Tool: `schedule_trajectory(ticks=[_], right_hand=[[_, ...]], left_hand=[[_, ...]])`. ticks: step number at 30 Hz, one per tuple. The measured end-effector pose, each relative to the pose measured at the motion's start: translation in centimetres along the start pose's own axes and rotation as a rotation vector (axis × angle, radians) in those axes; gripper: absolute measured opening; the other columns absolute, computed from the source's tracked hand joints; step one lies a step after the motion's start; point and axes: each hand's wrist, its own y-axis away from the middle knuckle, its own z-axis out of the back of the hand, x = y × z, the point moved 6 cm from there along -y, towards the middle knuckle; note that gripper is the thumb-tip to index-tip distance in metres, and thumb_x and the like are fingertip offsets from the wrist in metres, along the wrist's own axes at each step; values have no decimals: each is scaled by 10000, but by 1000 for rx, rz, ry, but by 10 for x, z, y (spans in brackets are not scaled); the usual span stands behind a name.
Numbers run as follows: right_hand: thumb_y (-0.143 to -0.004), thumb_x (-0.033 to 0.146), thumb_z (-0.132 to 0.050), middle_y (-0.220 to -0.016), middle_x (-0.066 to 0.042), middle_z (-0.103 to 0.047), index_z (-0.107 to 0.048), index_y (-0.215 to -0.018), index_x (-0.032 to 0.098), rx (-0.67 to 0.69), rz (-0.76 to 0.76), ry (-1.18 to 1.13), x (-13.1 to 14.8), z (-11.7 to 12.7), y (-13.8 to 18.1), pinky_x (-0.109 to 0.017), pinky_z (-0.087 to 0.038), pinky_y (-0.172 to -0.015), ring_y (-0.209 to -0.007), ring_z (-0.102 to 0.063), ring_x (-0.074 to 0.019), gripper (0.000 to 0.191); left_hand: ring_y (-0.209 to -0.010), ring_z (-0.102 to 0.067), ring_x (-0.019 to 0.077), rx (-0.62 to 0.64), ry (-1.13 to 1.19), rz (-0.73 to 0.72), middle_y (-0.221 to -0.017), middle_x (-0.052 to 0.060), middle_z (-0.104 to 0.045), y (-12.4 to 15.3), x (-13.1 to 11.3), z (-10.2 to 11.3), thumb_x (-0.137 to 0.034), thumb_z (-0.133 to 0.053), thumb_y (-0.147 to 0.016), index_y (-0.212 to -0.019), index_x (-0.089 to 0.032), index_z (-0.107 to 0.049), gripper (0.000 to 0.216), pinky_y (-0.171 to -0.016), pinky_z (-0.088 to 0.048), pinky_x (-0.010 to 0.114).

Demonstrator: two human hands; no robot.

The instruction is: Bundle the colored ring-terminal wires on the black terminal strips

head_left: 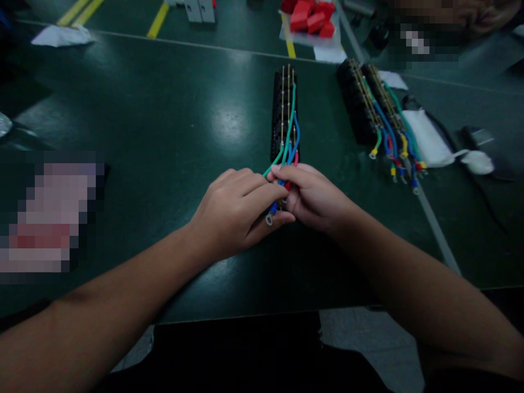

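A long black terminal block (pixel 283 112) with brass strips lies on the dark green table (pixel 164 125), running away from me. Green, blue and red wires (pixel 291 134) trail from it toward me. My left hand (pixel 235 213) and my right hand (pixel 313 196) meet at the block's near end, both with fingers closed on the bundle of wire ends. A blue-sleeved ring terminal (pixel 270 215) sticks out under my left fingers. The near end of the block is hidden by my hands.
Two more wired terminal blocks (pixel 368 101) lie to the right, with a white cloth (pixel 429 142) and a dark tool (pixel 477 136) beside them. Red parts (pixel 311 16) sit in a tray at the back. The table's front edge (pixel 266 316) is close to me.
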Motion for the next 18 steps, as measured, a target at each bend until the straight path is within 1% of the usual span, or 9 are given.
schedule_trajectory(ticks=[4, 10, 18], right_hand=[[-900, 166, -687, -690, -12, -618, -640, -671, 170, -12, -7, -28, 0, -1, 0, -246, -526, -651, -626, -586, -116, 234], [-860, 198, -755, -697, -7, -627, -644, -691, 190, 11, 13, -5, 0, 1, -1, -263, -535, -657, -649, -595, -132, 201], [-878, 126, -687, -666, -7, -640, -644, -674, 151, -15, 3, -60, -2, 0, -2, -210, -523, -603, -630, -604, -111, 210]], left_hand=[[-735, -612, 192, -9, 0, -7, -839, 53, -720, 0, -1, 0, -519, -579, -1000, -1006, -165, -706, 377, -676, -432, 335], [-737, -619, 199, 33, -5, -10, -846, 53, -730, 0, -1, -2, -496, -572, -1006, -1046, -161, -692, 358, -683, -441, 341], [-738, -634, 207, 51, 3, -11, -854, 57, -735, -1, -2, -3, -490, -546, -1019, -1056, -160, -682, 359, -683, -441, 346]])
